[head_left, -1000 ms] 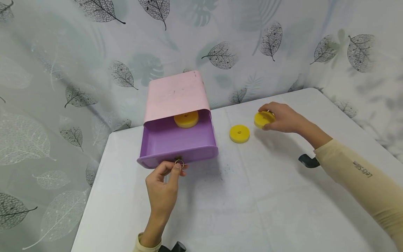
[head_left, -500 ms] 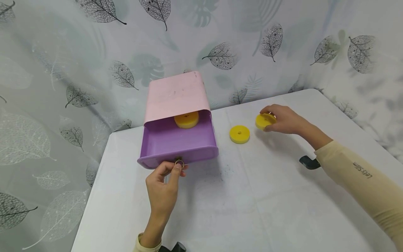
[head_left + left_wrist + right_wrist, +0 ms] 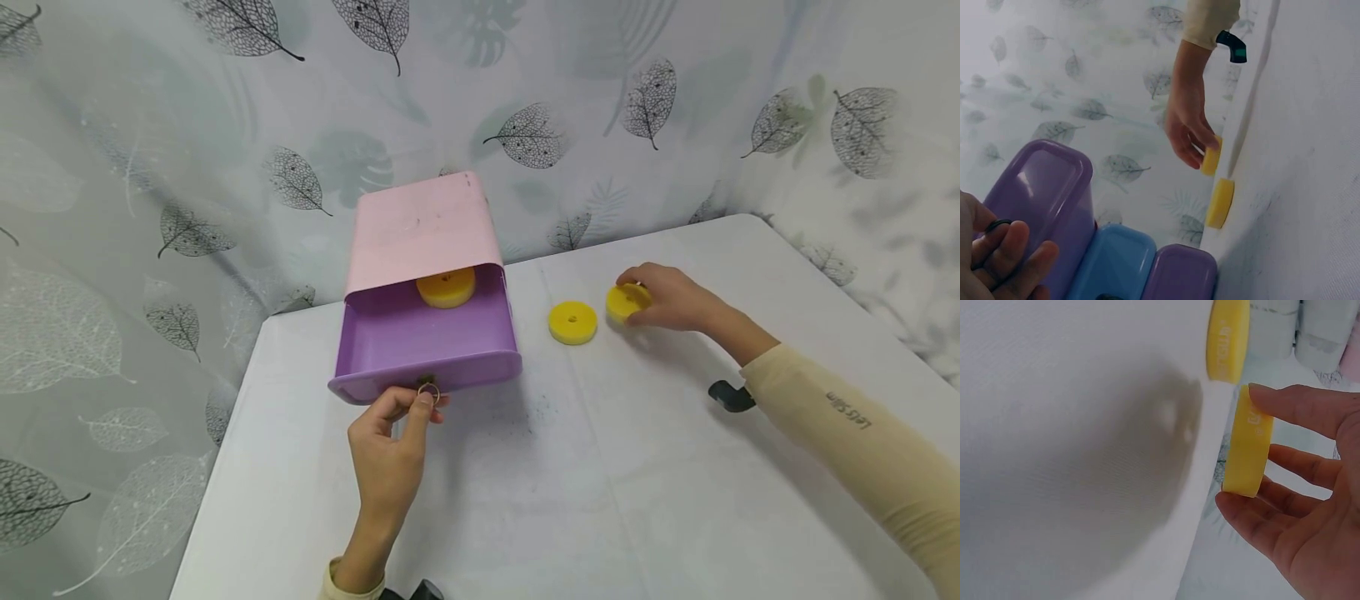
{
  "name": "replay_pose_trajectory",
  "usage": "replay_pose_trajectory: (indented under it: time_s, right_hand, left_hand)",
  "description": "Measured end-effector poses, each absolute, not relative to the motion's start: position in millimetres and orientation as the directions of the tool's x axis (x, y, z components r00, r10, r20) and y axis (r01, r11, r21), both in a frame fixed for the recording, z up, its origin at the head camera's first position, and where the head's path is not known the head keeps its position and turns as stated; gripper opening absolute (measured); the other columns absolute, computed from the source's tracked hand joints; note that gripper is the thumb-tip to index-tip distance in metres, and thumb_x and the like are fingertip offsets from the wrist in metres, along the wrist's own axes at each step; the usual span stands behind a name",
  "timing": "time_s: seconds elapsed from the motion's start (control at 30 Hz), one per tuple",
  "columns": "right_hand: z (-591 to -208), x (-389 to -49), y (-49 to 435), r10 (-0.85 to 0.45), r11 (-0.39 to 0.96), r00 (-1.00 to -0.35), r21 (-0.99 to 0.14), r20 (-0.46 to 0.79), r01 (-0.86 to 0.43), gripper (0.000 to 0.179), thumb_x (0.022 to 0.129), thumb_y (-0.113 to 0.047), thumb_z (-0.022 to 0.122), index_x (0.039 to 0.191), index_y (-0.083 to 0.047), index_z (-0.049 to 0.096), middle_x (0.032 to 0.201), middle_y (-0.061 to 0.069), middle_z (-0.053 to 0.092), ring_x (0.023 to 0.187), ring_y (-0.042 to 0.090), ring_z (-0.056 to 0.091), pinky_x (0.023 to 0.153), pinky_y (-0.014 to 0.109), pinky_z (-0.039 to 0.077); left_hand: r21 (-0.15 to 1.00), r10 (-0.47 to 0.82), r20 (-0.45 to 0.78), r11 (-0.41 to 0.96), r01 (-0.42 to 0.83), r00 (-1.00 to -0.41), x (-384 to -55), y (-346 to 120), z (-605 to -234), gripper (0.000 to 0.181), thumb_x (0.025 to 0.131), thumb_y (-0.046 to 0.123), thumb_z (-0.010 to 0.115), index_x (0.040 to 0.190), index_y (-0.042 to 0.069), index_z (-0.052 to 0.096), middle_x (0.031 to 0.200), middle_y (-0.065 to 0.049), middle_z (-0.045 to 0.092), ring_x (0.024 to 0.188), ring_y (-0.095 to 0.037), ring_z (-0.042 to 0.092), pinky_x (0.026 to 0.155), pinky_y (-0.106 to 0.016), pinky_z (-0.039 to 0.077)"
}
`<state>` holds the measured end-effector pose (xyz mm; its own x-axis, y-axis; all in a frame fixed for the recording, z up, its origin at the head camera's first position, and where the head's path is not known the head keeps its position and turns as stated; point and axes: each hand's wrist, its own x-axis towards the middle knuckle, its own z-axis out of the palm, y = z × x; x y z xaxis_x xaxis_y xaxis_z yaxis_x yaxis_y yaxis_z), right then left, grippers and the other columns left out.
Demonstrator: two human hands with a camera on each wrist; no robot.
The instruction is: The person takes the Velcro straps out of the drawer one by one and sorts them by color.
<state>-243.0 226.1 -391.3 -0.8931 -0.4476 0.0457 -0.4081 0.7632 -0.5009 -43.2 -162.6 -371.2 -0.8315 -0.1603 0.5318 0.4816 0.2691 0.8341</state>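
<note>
Ring (image 3: 429, 385), head view: left hand (image 3: 386, 458) pinches it, I'd hold the drawer (image 3: 465, 372) steady
Loose disc (image 3: 1220, 203), left wrist: sits on the tabletop (image 3: 1310, 112), don't bump it
Held disc (image 3: 1246, 444), right wrist: right hand (image 3: 1322, 528) grips its rim near the loose one, stay gentle imo

I saw the left hand (image 3: 386, 467) hold the drawer ring (image 3: 428, 384), the right hand (image 3: 671, 300) a yellow disc (image 3: 622, 305) near the worktop's (image 3: 562, 500) back edge.

We see smooth, glossy plastic in the purple box-shaped drawer (image 3: 480, 370) and a flatter finish on the pale-pink boxy casing (image 3: 420, 229). The thick round yellow discs (image 3: 572, 325) look smooth and satiny, the small round pull ring (image 3: 428, 384) metallic. The white, finely textured table (image 3: 540, 517) and long beige cloth sleeve (image 3: 832, 433) look matt to us.
</note>
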Motion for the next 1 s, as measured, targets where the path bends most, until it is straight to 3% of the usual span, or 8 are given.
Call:
replay_pose_trajectory:
  time_s: [0.4,0.7,1.0]
  right_hand:
    - [-403.4,-243.4,222.0,-0.432,0.781,-0.901,-0.517,-0.043,-0.350,0.058,0.085,-0.012,0.086,0.132,0.007,0.058,0.131,0.029,0.058,0.119,0.045,0.053,0.105,0.062,0.040]
    - [-407.6,-238.8,219.4,-0.408,0.797,-0.910,-0.517,-0.078,-0.313,0.059,0.084,-0.012,0.087,0.132,0.007,0.058,0.134,0.030,0.056,0.122,0.046,0.051,0.107,0.062,0.039]
    - [-403.5,-238.9,217.2,-0.424,0.798,-0.900,-0.511,-0.100,-0.319,0.076,0.085,-0.015,0.087,0.145,0.007,0.046,0.141,0.032,0.050,0.127,0.048,0.048,0.108,0.064,0.037]
  left_hand:
    - [0.837,-0.171,0.531,0.259,0.482,-0.830,-42.9,-162.6,-370.9,0.021,0.099,0.002,0.067,0.079,0.006,0.068,0.074,-0.004,0.073,0.085,-0.025,0.074,0.091,-0.033,0.050]
    - [0.838,-0.156,0.530,0.247,0.486,-0.834,-43.1,-162.7,-372.0,0.020,0.099,0.002,0.067,0.079,0.006,0.068,0.073,-0.006,0.072,0.084,-0.026,0.075,0.091,-0.035,0.050]
    - [0.832,-0.159,0.538,0.260,0.490,-0.828,-43.0,-162.6,-372.4,0.021,0.100,0.001,0.066,0.079,0.005,0.068,0.074,-0.004,0.073,0.083,-0.025,0.075,0.091,-0.033,0.050]
